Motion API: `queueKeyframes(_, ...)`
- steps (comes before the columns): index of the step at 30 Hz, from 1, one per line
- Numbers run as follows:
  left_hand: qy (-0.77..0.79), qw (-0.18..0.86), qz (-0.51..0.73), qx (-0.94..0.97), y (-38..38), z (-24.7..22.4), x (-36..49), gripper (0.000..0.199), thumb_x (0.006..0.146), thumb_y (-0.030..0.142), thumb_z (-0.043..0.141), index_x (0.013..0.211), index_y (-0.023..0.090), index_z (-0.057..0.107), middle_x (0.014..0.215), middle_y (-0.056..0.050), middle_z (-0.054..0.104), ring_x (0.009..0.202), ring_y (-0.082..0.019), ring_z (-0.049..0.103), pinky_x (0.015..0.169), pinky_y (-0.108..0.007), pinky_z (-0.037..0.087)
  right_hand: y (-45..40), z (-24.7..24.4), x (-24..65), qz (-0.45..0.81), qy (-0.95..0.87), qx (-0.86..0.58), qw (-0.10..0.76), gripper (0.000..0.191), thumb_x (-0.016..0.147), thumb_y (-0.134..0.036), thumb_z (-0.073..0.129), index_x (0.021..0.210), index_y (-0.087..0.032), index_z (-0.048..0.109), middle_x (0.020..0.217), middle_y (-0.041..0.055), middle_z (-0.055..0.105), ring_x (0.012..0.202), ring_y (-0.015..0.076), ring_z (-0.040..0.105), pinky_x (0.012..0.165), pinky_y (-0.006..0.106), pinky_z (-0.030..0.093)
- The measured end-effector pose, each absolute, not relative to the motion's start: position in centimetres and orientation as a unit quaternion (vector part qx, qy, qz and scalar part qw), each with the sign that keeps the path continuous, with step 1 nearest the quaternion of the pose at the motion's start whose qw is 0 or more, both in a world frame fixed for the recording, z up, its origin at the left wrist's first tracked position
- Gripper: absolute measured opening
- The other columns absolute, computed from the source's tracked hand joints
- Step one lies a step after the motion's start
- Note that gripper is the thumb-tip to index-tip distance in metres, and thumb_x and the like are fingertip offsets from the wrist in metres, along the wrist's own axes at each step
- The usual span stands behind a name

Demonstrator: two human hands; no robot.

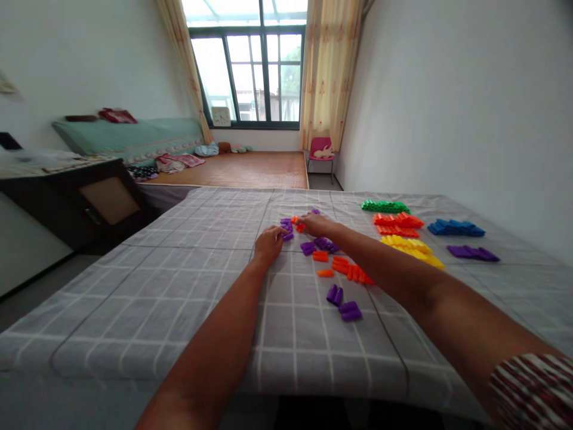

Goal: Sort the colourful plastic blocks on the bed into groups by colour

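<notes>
A wide open stretch of the table (179, 286) lay left of the left hand (268, 243). To that hand's right, loose purple pieces (350, 311) and orange pieces (325, 273) crowded the way, and the right forearm (394, 272) slanted across it. Farther right, a narrow gap parted the yellow stack (405, 242) from the purple row (473, 253).

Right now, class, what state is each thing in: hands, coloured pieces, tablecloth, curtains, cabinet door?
Left hand: fingers bent, at purple pieces
Right hand: lowered, at orange pieces
Purple pieces: some scattered, some bunched
Orange pieces: some scattered, some bunched
Green pieces: bunched
Yellow pieces: bunched, partly hidden
Blue pieces: bunched
Tablecloth: spread out
Curtains: drawn aside
Cabinet door: shut
</notes>
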State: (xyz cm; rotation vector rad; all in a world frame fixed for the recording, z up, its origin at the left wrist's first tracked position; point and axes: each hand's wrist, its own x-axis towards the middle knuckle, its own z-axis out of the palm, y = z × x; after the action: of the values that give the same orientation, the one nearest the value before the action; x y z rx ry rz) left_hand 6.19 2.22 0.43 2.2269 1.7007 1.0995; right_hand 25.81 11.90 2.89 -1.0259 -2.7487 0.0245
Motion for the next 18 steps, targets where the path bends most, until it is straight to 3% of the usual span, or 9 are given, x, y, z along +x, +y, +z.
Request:
queueKeyframes(4,0.552,0.063,0.36,0.75,2.3,0.3,6.3,0.029,0.079,0.008,0.05,0.092,0.023,0.071,0.098,-0.003,0.069,0.093,-0.017,0.062,0.087,-0.03,0.05,11.5,2.8,25.9,-0.02,-0.908,-0.411,0.075,0.028,0.075,-0.025,0.071,0.101,-0.016,0.07,0.098,0.0095,0.068,0.085,0.0196,0.063,0.075,0.027,0.047)
queueKeyframes(9,0.552,0.055,0.355,0.753,2.6,0.1,6.2,0.027,0.081,0.011,0.049,0.091,0.023,0.071,0.098,-0.003,0.069,0.09,-0.017,0.064,0.086,-0.029,0.05,10.7,4.2,29.7,0.02,-0.888,-0.443,0.124,0.029,0.067,-0.03,0.078,0.091,-0.017,0.069,0.09,0.0049,0.07,0.08,0.0166,0.063,0.068,0.023,0.044)
queueKeyframes(15,0.559,0.056,0.351,0.749,2.5,0.4,6.2,0.027,0.081,0.01,0.05,0.091,0.023,0.071,0.1,-0.002,0.07,0.09,-0.017,0.065,0.086,-0.029,0.05,10.9,7.0,42.2,0.075,-0.786,-0.572,0.222,0.025,0.073,-0.037,0.071,0.088,-0.017,0.071,0.083,0.0028,0.072,0.071,0.0137,0.062,0.061,0.021,0.042)
queueKeyframes(18,0.556,0.051,0.347,0.753,2.7,0.4,6.2,0.026,0.08,0.01,0.051,0.09,0.023,0.071,0.099,-0.002,0.07,0.089,-0.017,0.065,0.084,-0.029,0.05,10.7,7.3,48.6,0.067,-0.723,-0.657,0.204,0.026,0.075,-0.037,0.068,0.089,-0.016,0.072,0.08,0.0041,0.072,0.069,0.0147,0.062,0.057,0.021,0.039)
